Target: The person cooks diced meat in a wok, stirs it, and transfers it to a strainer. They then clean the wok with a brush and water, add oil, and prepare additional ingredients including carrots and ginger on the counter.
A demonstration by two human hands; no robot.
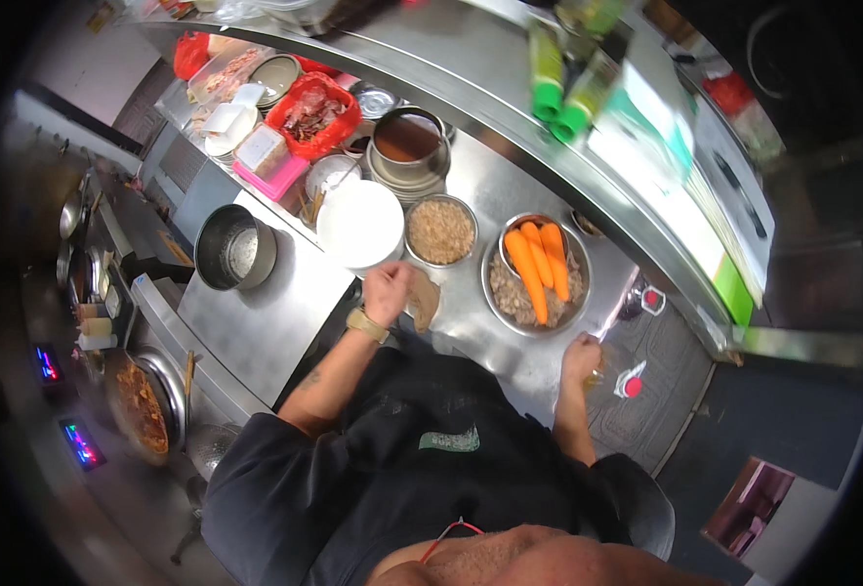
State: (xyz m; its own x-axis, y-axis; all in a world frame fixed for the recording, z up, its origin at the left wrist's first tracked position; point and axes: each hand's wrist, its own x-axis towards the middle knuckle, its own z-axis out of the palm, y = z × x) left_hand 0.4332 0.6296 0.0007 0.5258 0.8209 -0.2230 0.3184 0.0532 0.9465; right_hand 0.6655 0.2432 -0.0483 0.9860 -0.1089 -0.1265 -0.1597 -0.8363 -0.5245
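My left hand, with a watch at the wrist, is curled beside a brown cloth on the steel counter; whether its fingers grip the cloth is unclear. At the counter's right edge my right hand is curled, with a yellowish see-through thing partly hidden behind it. Between and beyond the hands, a steel bowl of shredded brownish food holds a smaller bowl with several peeled carrots. A bowl of chopped light-brown food stands left of it, next to stacked white plates.
An empty deep metal pot stands on the left counter. Behind are a pot of dark red-brown liquid and a red plastic-lined basket. A steel shelf overhangs the back, carrying green-capped bottles. A pan of food is at lower left.
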